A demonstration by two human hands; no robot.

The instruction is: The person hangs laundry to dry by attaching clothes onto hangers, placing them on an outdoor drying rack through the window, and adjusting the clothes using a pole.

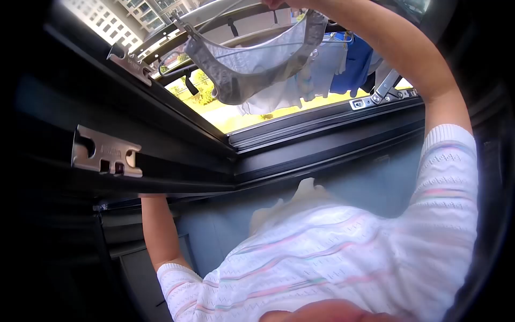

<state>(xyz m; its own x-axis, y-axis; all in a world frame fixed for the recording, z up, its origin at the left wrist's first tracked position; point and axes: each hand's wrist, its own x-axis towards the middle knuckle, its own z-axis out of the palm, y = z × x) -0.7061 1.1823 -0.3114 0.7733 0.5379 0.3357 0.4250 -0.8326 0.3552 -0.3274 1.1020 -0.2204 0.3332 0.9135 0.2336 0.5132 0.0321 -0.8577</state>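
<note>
At the top edge, my right hand (279, 2) is mostly cut off; its visible fingers look closed at the top of a clothes hanger (214, 21). From this hanger hangs a grey undergarment (236, 80), spread wide and sagging in the middle, outside the window opening. My left forearm (156, 231) rises to the lower edge of the dark window sash (177, 180). Behind that sash my left hand is hidden, so its fingers do not show.
Two metal latch plates (107, 153) sit on the sash at left. A metal hinge arm (383, 94) joins the window frame (322, 126) at right. More laundry, including a blue garment (351, 67), hangs outside. Tall buildings (115, 21) stand beyond.
</note>
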